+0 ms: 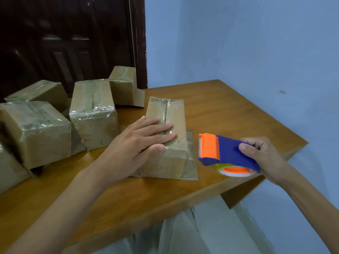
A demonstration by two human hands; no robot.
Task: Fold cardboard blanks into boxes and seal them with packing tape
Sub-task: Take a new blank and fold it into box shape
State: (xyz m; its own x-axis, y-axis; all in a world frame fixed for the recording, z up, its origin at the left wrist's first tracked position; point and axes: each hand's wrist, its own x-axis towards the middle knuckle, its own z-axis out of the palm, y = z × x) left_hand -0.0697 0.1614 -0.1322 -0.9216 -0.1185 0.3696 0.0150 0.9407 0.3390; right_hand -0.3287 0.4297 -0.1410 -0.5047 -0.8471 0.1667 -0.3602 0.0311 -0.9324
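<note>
Hands on the job at the wooden table (229, 110)! Left hand (141, 138) lies flat on top of the cardboard box (170, 158), fingers straight and close together, pressing across the centre seam where clear tape already glints, and the thumb hooks over the near top edge. Under that palm the box stands on the tabletop with its lower flaps splayed out flat at either side of its base.

Just to the right of the pressing hand, and apart from the box, comes the right hand (260, 153), fingers and thumb curled tight round the blue handle of the tape dispenser (227, 153). Orange cutter head with its toothed blade points back toward the box, a small gap between them. Below the grip hangs the tape roll (236, 170) on its orange hub, low over the table near the edge.

Beyond the left hand's knuckles and off to its left sit the finished boxes (93, 114), a cluster of taped cartons, film shining on their tops; one at the back shows a loose flap. Behind them, a dark wooden door (73, 37); past the dispenser, a blue wall (247, 43).
</note>
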